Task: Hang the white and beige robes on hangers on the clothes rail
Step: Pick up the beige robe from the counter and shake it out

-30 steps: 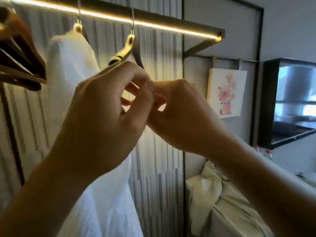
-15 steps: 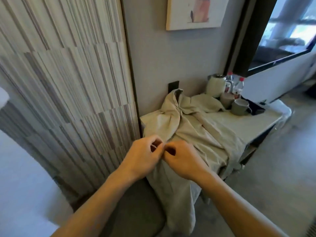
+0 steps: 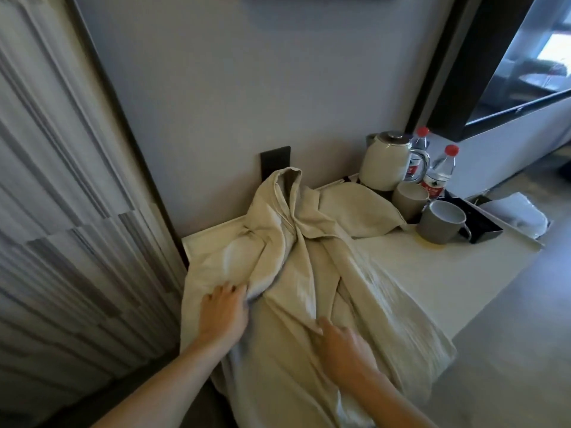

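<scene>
The beige robe lies crumpled on a white counter, its collar propped against the wall and its lower part hanging over the front edge. My left hand lies flat on the robe's left side, fingers apart, fingertips at a raised fold. My right hand rests on the robe's middle with the thumb against a fold; its fingers are blurred and their grip is unclear. The white robe, the hangers and the clothes rail are out of view.
At the counter's back right stand a cream kettle, two water bottles, two grey mugs and a dark tray. A striped panel fills the left. A dark-framed window is at the upper right.
My view dropped from the rail and hanger to the counter. My hands, held together before, have parted and come down onto the beige robe.
</scene>
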`<state>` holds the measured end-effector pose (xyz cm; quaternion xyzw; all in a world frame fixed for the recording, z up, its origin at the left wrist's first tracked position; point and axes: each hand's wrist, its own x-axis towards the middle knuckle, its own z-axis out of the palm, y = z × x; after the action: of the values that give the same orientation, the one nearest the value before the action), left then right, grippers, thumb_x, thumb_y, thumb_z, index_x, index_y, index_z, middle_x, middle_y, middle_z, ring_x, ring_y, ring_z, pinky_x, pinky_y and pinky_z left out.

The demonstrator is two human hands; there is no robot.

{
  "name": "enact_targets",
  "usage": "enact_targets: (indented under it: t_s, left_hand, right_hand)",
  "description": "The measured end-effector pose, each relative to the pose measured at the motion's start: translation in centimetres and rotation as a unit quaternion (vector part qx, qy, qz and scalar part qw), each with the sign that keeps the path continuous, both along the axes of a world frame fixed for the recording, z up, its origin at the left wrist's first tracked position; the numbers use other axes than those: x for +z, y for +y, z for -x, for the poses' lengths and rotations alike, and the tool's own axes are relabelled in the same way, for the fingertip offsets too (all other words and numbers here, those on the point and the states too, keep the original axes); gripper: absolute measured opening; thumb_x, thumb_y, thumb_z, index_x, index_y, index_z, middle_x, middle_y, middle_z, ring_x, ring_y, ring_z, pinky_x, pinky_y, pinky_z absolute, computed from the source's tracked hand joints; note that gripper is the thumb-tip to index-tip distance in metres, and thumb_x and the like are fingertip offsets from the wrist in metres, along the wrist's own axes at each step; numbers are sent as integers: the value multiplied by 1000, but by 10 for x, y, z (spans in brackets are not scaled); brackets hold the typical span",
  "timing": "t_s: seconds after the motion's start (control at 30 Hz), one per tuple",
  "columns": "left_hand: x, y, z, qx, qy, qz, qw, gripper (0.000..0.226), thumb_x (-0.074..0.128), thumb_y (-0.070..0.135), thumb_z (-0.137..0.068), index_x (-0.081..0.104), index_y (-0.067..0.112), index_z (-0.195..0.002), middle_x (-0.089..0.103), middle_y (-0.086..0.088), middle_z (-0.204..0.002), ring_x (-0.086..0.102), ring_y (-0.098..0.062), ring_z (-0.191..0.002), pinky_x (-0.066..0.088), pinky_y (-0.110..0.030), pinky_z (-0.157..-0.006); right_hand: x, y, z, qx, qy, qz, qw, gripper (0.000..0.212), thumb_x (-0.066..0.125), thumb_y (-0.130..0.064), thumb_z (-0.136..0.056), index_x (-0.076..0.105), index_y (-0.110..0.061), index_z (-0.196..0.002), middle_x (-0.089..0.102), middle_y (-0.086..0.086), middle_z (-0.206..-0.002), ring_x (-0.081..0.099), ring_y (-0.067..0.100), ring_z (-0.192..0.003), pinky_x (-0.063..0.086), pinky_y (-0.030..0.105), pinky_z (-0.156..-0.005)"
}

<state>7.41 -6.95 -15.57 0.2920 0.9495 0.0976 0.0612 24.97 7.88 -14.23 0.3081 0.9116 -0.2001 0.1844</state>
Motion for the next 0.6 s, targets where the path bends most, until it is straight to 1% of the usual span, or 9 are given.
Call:
enact_targets:
  t_s: [0.1,0.2,0.27,0.33,0.37,0.43,0.47,0.53,0.6]
  left_hand:
    - [10,-7,17,67,-82,-103,989,23,48,22,-94,59,12,-78,62,-5,-78,61,-24,-74,49,-41,-65]
    - [29,-21,42,225,-222,-260,912,36,44,5,-94,51,7,-59,52,-12,-66,49,-25,-61,36,-36,-58]
    - [36,-34,58,303,-281,-314,855,35,43,9,-95,50,12,-62,52,-13,-76,48,-24,-65,37,-36,-68]
    - [41,-43,66,365,-318,-331,810,28,46,20,-94,54,9,-69,56,-15,-80,52,-26,-69,40,-39,-69]
    - [42,-46,68,365,-298,-296,831,24,48,23,-94,56,6,-78,58,-16,-85,53,-28,-73,42,-40,-71]
    - [38,-49,70,314,-141,-165,924,25,55,23,-92,53,3,-106,56,-20,-105,55,-34,-90,46,-46,-80]
    - [37,-45,66,260,-22,-123,958,36,60,19,-88,50,3,-119,53,-22,-116,54,-38,-101,47,-50,-85]
    - [38,-25,49,106,141,-158,972,47,64,12,-81,52,7,-126,51,-19,-126,51,-37,-114,46,-49,-94]
    - [35,11,31,-11,137,-187,973,47,62,27,-83,54,13,-127,52,-10,-128,51,-29,-119,44,-42,-99]
  right_hand:
    - [8,19,-4,65,-10,72,995,23,43,-41,-88,58,-25,-83,62,9,-86,64,25,-85,40,33,-65]
    - [24,45,20,47,70,92,992,30,52,-41,-81,63,-16,-68,68,6,-76,63,16,-74,50,34,-67]
    - [27,65,47,-31,198,-8,980,12,55,-35,-90,63,-28,-92,65,4,-98,62,20,-96,53,36,-85]
    - [17,79,74,-40,209,-89,973,53,57,-39,-91,41,-24,-139,46,7,-140,43,28,-131,41,42,-108]
    - [9,83,85,-37,187,-86,978,71,57,-44,-91,26,-22,-151,33,6,-153,31,30,-141,31,46,-115]
    - [-6,88,102,-36,138,-76,987,80,53,-48,-93,12,-23,-156,29,6,-159,28,30,-145,22,48,-119]
    - [-11,91,106,-42,122,-82,988,73,50,-46,-96,15,-24,-156,38,7,-155,37,31,-141,25,47,-117]
    - [-13,92,109,-42,132,-112,984,48,42,-32,-100,37,-28,-147,63,10,-132,58,30,-121,38,44,-107]
    - [-12,89,106,-41,157,-127,979,36,39,-23,-97,60,-28,-126,71,7,-113,66,29,-104,47,40,-96]
